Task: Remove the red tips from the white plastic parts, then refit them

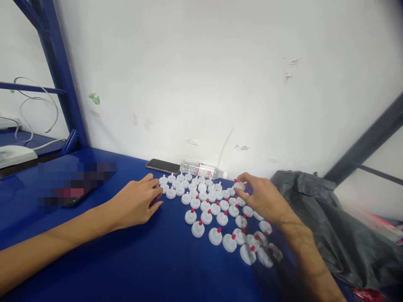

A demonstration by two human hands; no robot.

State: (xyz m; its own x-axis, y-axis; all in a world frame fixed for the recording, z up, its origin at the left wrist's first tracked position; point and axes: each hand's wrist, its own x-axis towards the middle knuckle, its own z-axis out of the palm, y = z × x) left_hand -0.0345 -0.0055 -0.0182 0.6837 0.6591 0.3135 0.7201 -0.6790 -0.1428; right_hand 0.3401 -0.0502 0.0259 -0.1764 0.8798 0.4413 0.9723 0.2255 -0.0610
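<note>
White round nozzle caps [202, 196] stand spread over the blue table, spouts up. Those at the back left have bare spouts, while the front and right ones carry small red tips [219, 230]. My left hand [138, 201] is curled at the left edge of the group, its fingertips beside the outermost white caps. A bit of red shows under its fingers, mostly hidden by the palm. At the back right of the group, my right hand [260, 195] pinches a white nozzle cap with a red tip [239, 185] between thumb and fingers.
Against the wall lie a clear plastic bottle [203, 169] and a dark phone [163, 165]. A blurred-out dark object [78, 188] rests on the left. Grey plastic bag [340, 230] bunches along the right side. Blue metal posts [64, 75] frame the table.
</note>
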